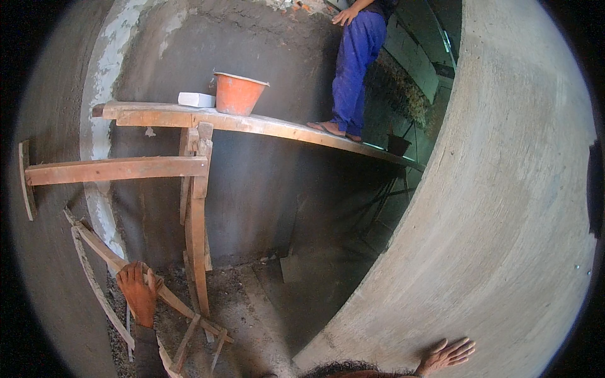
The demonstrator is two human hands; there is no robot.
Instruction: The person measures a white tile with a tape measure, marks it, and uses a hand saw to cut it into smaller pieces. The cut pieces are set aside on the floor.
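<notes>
- the left hand is gripping a wooden rail; its fingers are bending over the top and clamping on the wood
- this rail is passing under those fingers, sloping down to the right, and thin slats are meeting it beyond them, near its lower end
- the right hand is lying flat on the pale wall, well to the right of the left fingers; its own fingers are resting slightly apart, holding nothing
- if the rail is twisting in the left fingers, the slats could be swinging aside, because only one hand is holding the wood
- a wooden post is standing just to the right of the left fingers; i cannot tell if the rail is touching its foot, but a knock there could be shaking the plank
- above the left fingers, an orange bucket and a white box are sitting on this plank, so a jolt could be tipping them down
- a person in blue trousers is standing there too, to the upper right of the left fingers, and could be losing balance from the same shaking
</notes>
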